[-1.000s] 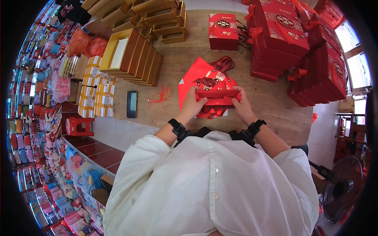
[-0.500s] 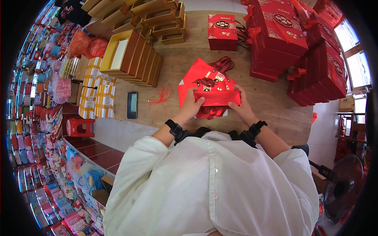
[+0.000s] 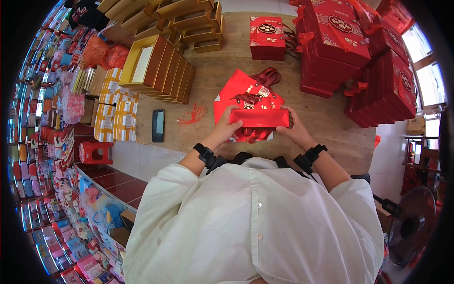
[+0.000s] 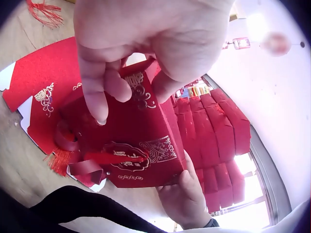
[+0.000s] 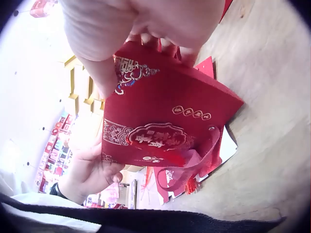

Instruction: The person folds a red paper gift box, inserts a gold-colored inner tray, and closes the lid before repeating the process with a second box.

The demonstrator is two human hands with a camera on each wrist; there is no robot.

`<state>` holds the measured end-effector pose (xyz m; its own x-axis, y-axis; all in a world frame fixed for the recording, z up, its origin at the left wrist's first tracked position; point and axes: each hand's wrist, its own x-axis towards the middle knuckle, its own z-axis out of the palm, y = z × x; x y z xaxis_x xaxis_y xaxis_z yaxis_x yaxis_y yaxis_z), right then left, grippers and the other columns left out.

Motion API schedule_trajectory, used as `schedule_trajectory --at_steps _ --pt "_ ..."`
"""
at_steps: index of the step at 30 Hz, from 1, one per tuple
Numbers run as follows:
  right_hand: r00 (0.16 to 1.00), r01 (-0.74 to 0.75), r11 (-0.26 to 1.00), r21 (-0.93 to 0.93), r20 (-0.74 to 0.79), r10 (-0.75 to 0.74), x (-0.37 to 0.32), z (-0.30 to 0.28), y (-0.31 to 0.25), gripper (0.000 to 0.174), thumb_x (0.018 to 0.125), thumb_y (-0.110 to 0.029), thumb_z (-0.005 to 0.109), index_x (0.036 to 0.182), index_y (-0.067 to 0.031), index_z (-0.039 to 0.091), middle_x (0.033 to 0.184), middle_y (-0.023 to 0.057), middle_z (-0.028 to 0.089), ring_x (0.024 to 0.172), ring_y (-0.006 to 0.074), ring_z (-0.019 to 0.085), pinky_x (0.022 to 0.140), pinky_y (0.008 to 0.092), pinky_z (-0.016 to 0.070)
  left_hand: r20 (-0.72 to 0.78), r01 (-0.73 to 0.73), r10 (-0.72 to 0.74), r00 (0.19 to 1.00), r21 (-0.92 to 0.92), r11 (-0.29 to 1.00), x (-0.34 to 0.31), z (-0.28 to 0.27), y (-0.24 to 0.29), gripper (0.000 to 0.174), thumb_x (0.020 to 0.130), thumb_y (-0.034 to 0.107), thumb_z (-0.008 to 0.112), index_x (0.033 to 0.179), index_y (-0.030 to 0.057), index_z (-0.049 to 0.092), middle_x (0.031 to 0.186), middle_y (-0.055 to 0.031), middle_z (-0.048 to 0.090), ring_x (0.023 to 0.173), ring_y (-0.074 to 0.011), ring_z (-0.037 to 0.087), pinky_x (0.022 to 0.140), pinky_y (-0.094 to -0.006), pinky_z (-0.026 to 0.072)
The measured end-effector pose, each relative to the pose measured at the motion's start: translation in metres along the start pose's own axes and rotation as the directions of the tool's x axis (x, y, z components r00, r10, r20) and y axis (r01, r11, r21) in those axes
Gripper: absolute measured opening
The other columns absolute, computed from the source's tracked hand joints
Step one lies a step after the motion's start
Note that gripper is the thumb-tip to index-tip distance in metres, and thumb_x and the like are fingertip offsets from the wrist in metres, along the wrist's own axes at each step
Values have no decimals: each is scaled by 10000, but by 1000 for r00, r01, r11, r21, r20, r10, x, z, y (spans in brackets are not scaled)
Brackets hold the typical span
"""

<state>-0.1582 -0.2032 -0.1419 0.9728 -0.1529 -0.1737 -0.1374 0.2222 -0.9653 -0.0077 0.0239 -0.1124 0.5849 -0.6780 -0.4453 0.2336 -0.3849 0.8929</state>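
A red gift bag [image 3: 259,119] with gold print, a ribbon handle and a tassel is held between both hands, its flat narrow face turned up in the head view. The left hand [image 3: 228,127] grips its left end, thumb on the near edge. At the right end the right hand [image 3: 295,128] pinches it between thumb and fingers. Gold patterns show on the bag's broad side [image 4: 141,141] in the left wrist view, and on the bag [image 5: 165,111] in the right wrist view. Beneath and beyond it lie flat red bags [image 3: 235,85] with dark red ribbons.
Gold boxes [image 3: 163,71] stand at the back left. Finished-looking red bags [image 3: 336,42] are stacked at the back right, with a single one [image 3: 267,39] beside them. A phone [image 3: 159,125] and red strings [image 3: 193,115] lie on the wooden table [image 3: 208,66], left of the hands.
The bag's upper face has tilted and spread into a wider, flatter rectangle between the hands. Both hands have shifted slightly, the left one outward to the left.
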Motion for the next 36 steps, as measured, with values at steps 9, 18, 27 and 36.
schedule_trajectory --at_steps 9,18,27,36 --pt "1000 -14 1000 -17 4 14 1 -2 -5 721 721 -68 737 1313 -78 325 1260 105 443 1175 189 438 998 330 368 -12 -42 42 999 51 998 -4 -4 -3 595 806 170 655 1287 93 315 1072 -137 547 727 -169 591 587 -299 522" --pt "999 40 996 -77 -28 -42 -1 25 -60 732 690 -4 727 1315 -84 353 1239 93 463 1148 172 464 976 312 401 27 -304 324 946 425 852 -29 -34 27 662 670 125 778 1215 28 414 1108 -119 551 1009 -196 561 857 -309 467" --pt "992 112 913 -394 105 -76 42 139 -147 666 669 -64 744 1262 -77 441 1128 65 523 995 150 531 894 293 433 55 -403 536 842 725 559 -112 -123 63 708 640 386 754 1180 27 470 1093 -165 522 1043 -341 493 876 -405 412" --pt "946 310 713 -629 278 -167 180 301 -179 404 863 -311 565 1199 -98 498 916 82 597 842 204 584 752 321 463 -306 -381 341 889 -78 921 -222 -298 -4 671 773 404 660 1281 48 406 1246 -81 514 1093 -203 530 923 -346 418"
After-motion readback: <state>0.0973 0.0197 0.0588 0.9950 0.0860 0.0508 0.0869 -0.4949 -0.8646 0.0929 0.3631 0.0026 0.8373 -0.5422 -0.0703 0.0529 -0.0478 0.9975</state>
